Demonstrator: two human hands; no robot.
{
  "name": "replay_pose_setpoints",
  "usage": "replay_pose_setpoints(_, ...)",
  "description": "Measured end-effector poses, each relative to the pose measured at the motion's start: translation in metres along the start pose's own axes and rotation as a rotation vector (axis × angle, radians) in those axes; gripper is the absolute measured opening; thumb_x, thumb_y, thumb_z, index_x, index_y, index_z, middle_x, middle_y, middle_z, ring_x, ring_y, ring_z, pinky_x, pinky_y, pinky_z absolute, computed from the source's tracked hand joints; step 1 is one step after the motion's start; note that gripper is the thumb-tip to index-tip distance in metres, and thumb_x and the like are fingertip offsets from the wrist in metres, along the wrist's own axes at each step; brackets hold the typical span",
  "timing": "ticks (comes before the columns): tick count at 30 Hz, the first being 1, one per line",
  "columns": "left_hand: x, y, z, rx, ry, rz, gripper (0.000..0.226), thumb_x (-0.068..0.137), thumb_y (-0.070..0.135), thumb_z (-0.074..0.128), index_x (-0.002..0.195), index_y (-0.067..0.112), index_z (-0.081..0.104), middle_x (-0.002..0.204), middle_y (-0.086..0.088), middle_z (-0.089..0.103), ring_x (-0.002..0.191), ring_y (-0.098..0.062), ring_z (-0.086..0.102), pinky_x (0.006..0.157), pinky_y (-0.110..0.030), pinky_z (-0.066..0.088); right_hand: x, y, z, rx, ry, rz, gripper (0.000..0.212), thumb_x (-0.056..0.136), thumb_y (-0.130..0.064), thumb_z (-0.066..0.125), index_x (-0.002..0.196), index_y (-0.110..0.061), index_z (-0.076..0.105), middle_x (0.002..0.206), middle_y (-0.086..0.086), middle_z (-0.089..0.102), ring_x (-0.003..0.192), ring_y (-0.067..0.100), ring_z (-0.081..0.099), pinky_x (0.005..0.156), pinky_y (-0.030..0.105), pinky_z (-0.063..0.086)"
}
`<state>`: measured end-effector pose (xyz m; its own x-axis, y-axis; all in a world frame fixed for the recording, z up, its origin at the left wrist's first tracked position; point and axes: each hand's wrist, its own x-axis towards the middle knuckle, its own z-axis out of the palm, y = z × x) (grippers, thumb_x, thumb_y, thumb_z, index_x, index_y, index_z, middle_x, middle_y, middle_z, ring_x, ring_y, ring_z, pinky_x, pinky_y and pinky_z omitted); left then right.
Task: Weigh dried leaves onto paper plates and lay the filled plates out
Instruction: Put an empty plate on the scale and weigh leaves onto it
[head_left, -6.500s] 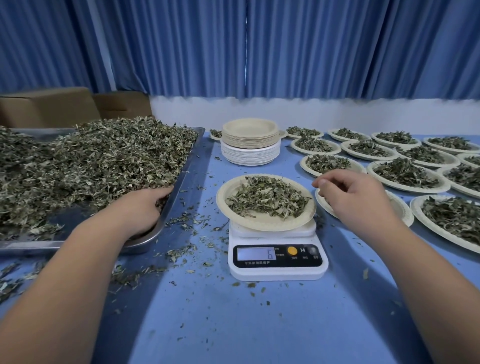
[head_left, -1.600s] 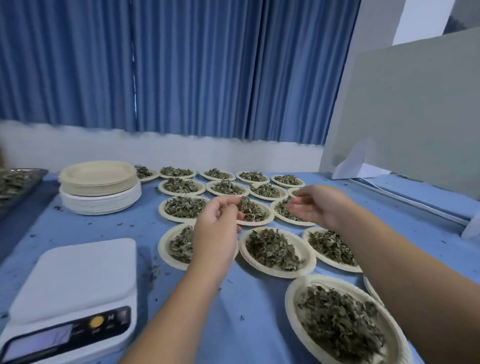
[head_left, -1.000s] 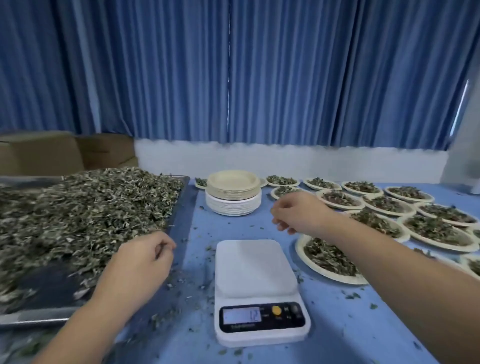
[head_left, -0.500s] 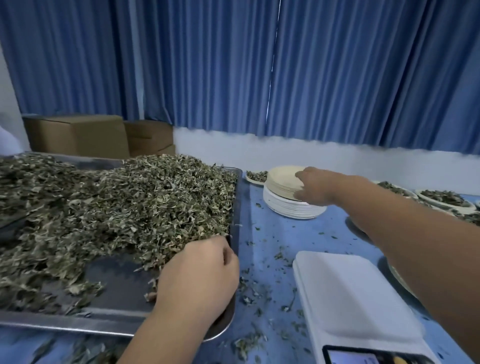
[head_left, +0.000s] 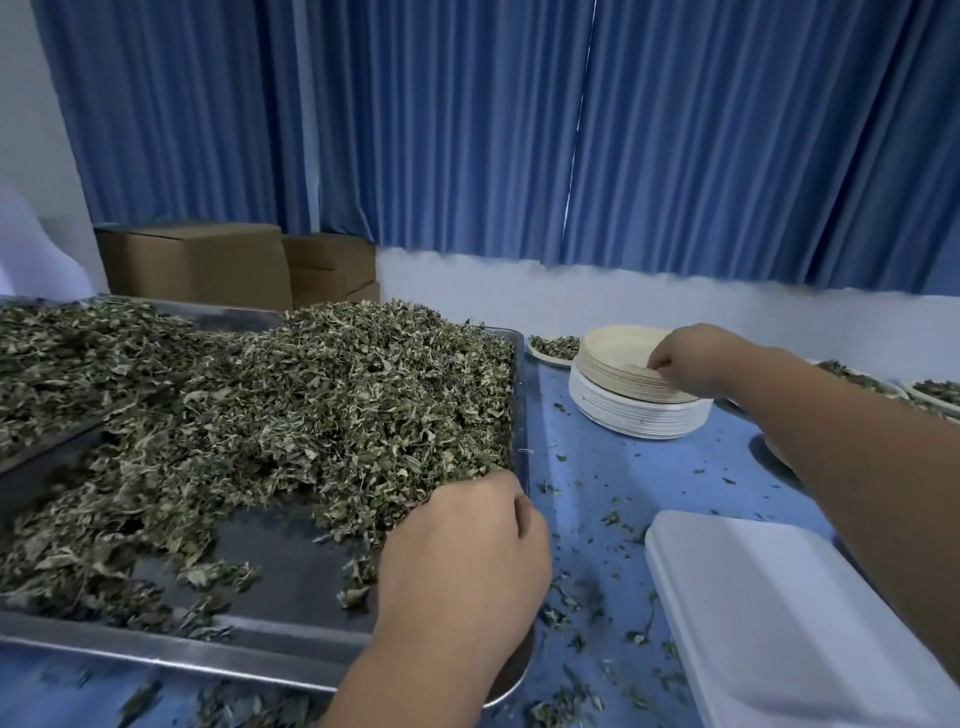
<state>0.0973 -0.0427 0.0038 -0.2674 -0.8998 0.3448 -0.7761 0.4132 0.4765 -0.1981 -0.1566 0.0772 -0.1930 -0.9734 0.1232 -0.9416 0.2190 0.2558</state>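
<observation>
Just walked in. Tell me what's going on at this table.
A person is portioning dried leaves. The left hand is curled at the edge of the leaf heap in the metal tray; whether it holds any leaves is hidden. The right hand pinches the rim of the top plate on the stack of empty plates. The white scale has nothing on it. A few filled plates sit behind the stack and off to the right.
</observation>
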Motion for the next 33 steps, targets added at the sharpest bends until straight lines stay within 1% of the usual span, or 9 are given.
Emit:
replay_pose_setpoints(6, -0.001, 0.001, 0.001, -0.010, 0.022, -0.004, 0.022, 0.092, 0.035, 0.039, 0.084, 0.026, 0.058, 0.065, 0.006, 0.060, 0.054, -0.015, 0.056, 0.045, -0.026, 0.036, 0.003, 0.006, 0.003, 0.049, 0.061, -0.004, 0.030, 0.094, -0.016, 0.045, 0.107, -0.020, 0.072, 0.113, -0.002, 0.067, 0.105, 0.022, 0.055, 0.091, 0.034, 0.047)
replay_pose_setpoints(10, -0.001, 0.001, 0.001, -0.021, 0.021, -0.007, 0.022, 0.092, 0.035, 0.040, 0.083, 0.026, 0.058, 0.062, 0.005, 0.059, 0.052, -0.013, 0.055, 0.044, -0.026, 0.036, 0.001, 0.006, 0.003, 0.101, 0.057, 0.012, 0.029, 0.093, -0.017, 0.047, 0.108, -0.024, 0.071, 0.105, -0.005, 0.065, 0.098, 0.018, 0.051, 0.089, 0.033, 0.047)
replay_pose_setpoints(16, -0.001, 0.001, 0.002, -0.012, 0.032, -0.003, 0.021, 0.093, 0.035, 0.041, 0.082, 0.027, 0.058, 0.060, 0.006, 0.058, 0.046, -0.009, 0.050, 0.040, -0.024, 0.031, -0.004, 0.007, 0.000, 0.103, 0.105, 0.025, 0.029, 0.094, -0.016, 0.048, 0.109, -0.023, 0.071, 0.112, -0.006, 0.066, 0.105, 0.019, 0.055, 0.086, 0.031, 0.048)
replay_pose_setpoints(18, -0.001, 0.000, 0.002, -0.010, 0.033, -0.002, 0.022, 0.093, 0.035, 0.041, 0.081, 0.027, 0.057, 0.059, 0.006, 0.057, 0.044, -0.008, 0.048, 0.039, -0.023, 0.029, -0.005, 0.009, -0.002, 0.116, 0.120, 0.024, 0.026, 0.093, -0.014, 0.049, 0.105, -0.015, 0.072, 0.112, 0.000, 0.068, 0.105, 0.023, 0.058, 0.087, 0.033, 0.049)
replay_pose_setpoints(20, 0.000, 0.000, 0.002, -0.011, 0.030, -0.005, 0.022, 0.093, 0.035, 0.041, 0.081, 0.027, 0.057, 0.059, 0.006, 0.057, 0.045, -0.009, 0.049, 0.040, -0.023, 0.030, -0.006, 0.012, -0.004, 0.130, 0.151, 0.016, 0.025, 0.090, -0.009, 0.050, 0.104, -0.002, 0.070, 0.110, 0.014, 0.068, 0.104, 0.031, 0.059, 0.089, 0.041, 0.050)
replay_pose_setpoints(22, 0.000, 0.000, 0.002, -0.010, 0.033, -0.006, 0.022, 0.093, 0.035, 0.041, 0.080, 0.027, 0.057, 0.060, 0.007, 0.057, 0.046, -0.010, 0.050, 0.040, -0.024, 0.031, -0.008, 0.015, -0.008, 0.136, 0.176, -0.001, 0.023, 0.091, -0.009, 0.051, 0.105, 0.000, 0.068, 0.109, 0.019, 0.066, 0.104, 0.034, 0.059, 0.089, 0.043, 0.049)
replay_pose_setpoints(25, 0.001, 0.000, 0.003, -0.006, 0.048, -0.013, 0.022, 0.093, 0.034, 0.041, 0.079, 0.026, 0.057, 0.059, 0.006, 0.057, 0.046, -0.009, 0.050, 0.040, -0.023, 0.031, -0.017, 0.016, -0.015, 0.171, 0.220, -0.042, 0.021, 0.096, -0.015, 0.054, 0.102, -0.008, 0.073, 0.106, 0.009, 0.068, 0.101, 0.028, 0.058, 0.088, 0.037, 0.047)
replay_pose_setpoints(30, -0.001, -0.002, 0.001, -0.017, 0.069, -0.028, 0.023, 0.093, 0.033, 0.042, 0.077, 0.028, 0.057, 0.057, 0.007, 0.057, 0.045, -0.007, 0.050, 0.040, -0.022, 0.031, -0.062, 0.009, -0.010, 0.297, 0.343, -0.132, 0.020, 0.095, -0.012, 0.054, 0.098, -0.004, 0.072, 0.103, 0.009, 0.065, 0.098, 0.028, 0.055, 0.086, 0.038, 0.042)
replay_pose_setpoints(33, 0.001, -0.004, -0.002, -0.037, 0.070, -0.073, 0.023, 0.093, 0.033, 0.043, 0.077, 0.029, 0.060, 0.058, 0.006, 0.060, 0.047, -0.010, 0.054, 0.041, -0.022, 0.036, -0.110, 0.008, -0.003, 0.340, 0.392, -0.212, 0.018, 0.095, -0.012, 0.056, 0.102, -0.008, 0.073, 0.099, 0.006, 0.064, 0.094, 0.025, 0.057, 0.079, 0.032, 0.039)
